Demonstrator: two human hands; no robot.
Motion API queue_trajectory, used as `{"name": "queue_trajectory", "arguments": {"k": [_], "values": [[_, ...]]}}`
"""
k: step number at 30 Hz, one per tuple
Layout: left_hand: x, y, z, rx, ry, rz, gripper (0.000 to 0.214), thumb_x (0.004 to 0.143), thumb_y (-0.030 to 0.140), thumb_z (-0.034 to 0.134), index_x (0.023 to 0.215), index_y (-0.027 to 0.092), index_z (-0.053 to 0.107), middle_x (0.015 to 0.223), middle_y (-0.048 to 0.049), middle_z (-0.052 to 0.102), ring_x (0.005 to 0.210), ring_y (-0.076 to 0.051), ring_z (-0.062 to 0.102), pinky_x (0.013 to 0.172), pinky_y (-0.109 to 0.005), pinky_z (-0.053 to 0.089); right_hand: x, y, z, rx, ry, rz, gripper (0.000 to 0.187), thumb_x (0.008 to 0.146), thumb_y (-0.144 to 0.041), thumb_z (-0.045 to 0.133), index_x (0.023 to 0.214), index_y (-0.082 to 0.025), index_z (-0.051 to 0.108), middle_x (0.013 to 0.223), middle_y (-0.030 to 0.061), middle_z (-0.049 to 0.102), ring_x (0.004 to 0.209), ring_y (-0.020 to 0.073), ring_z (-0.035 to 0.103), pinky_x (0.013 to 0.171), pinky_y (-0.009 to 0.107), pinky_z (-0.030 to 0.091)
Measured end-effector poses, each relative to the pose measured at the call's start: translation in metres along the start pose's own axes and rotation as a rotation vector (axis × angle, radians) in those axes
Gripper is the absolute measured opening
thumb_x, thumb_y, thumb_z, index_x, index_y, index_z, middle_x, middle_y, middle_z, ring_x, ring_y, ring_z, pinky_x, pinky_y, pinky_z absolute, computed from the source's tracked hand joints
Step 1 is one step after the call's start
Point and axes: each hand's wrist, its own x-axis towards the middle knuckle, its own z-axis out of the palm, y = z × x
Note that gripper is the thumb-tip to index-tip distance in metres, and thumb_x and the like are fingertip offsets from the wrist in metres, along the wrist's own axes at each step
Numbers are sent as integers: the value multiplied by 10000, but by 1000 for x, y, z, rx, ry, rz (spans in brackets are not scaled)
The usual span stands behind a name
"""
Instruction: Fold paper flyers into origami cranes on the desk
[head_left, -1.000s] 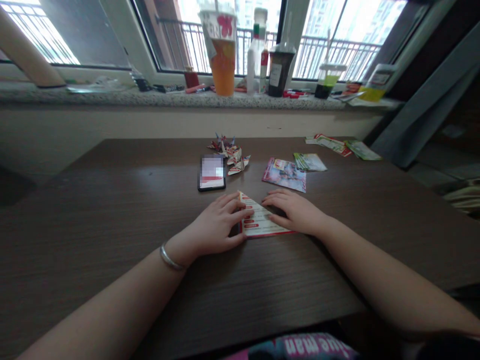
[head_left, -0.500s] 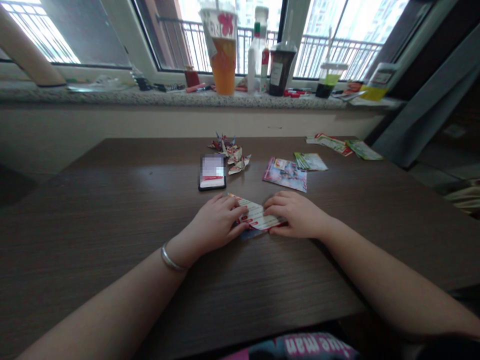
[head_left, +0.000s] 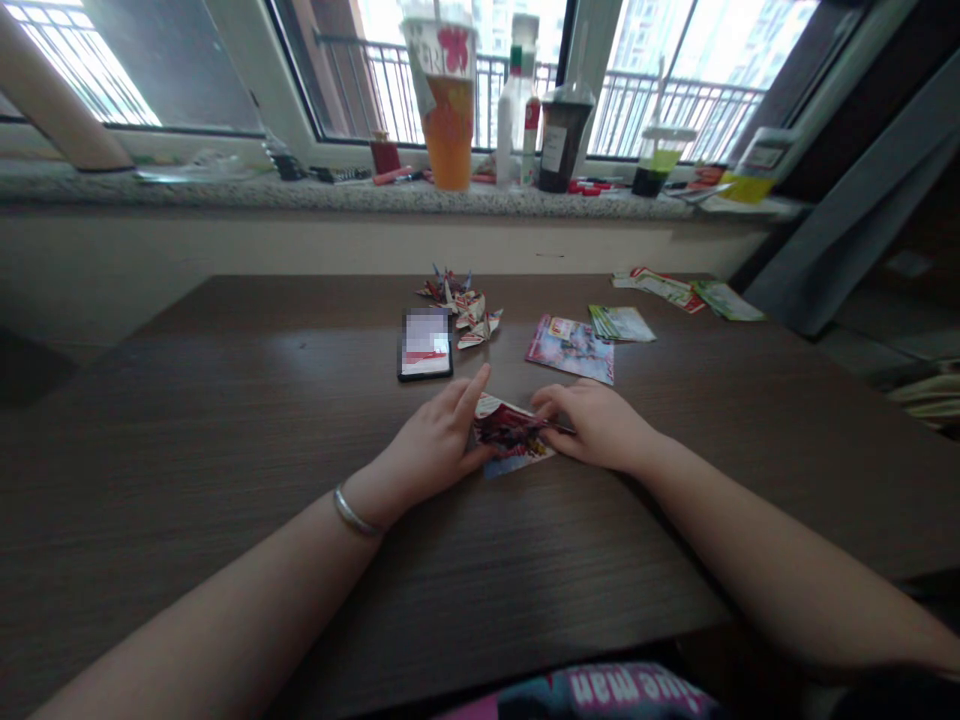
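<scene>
Folded printed paper (head_left: 517, 437) on the tabletop (head_left: 300, 430), between the left hand (head_left: 439, 430) and the right hand (head_left: 604, 425).
The left hand is partly open, index finger raised, thumb at the paper's left edge; some fingertips are hidden, so its grip cannot be told. The right hand pinches the paper's right end, covering it. Beyond, the smartphone (head_left: 425, 355) has a pixelated screen; the folded paper figures (head_left: 471, 318) overlap indistinctly.

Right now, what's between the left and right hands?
Printed paper, partly folded, lies between the left hand and right hand, in the head view.
</scene>
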Motion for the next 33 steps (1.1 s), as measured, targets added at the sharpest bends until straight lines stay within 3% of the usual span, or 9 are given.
{"name": "queue_trajectory", "arguments": {"k": [4,8,13,18,24,28,33], "values": [[-1,-2,2,39,50,-4,1003,828,433,645,1500,171,-52,1478,-222,278,1382,-355,292,1109,-514,333,-1,5,3,24,67,193,356,813,-315,610,1141,-196,540,862,47,711,789,213,644,698,316,446],[-1,-4,3,54,59,9,1017,816,441,657,1498,193,-55,1507,-211,233,1401,-361,256,1129,-526,299,0,16,10,154,109,365,433,802,-351,610,1195,-211,496,834,31,699,660,184,634,606,294,439],[-2,-4,3,59,77,14,1012,792,467,691,1504,205,22,1529,-208,155,1422,-374,193,1134,-540,287,1,29,18,321,121,399,533,823,-321,574,1307,-181,402,735,3,657,618,166,609,584,287,450],[-1,-2,-1,65,49,59,780,836,432,650,1476,237,248,1552,-168,138,1416,-369,218,1127,-545,299,1,34,21,338,137,392,550,813,-302,608,1317,-187,419,823,23,656,656,159,603,601,290,473],[5,3,-8,77,-126,195,461,927,365,524,1370,251,464,1543,-86,283,1433,-292,221,1164,-504,238,1,36,20,234,169,321,441,793,-262,651,1219,-185,567,1047,90,618,761,167,588,724,351,521],[7,4,-9,78,-201,237,425,945,319,485,1367,270,477,1547,-42,307,1453,-273,170,1173,-512,191,2,39,21,209,168,146,285,828,-195,611,1104,-234,668,1089,86,599,996,203,589,899,410,502],[7,4,-8,60,-235,216,465,941,306,471,1403,269,433,1540,-48,324,1446,-261,201,1160,-511,208,3,36,22,106,126,-36,365,818,-93,543,1109,-257,691,1251,69,619,1154,231,541,999,479,441]]}}
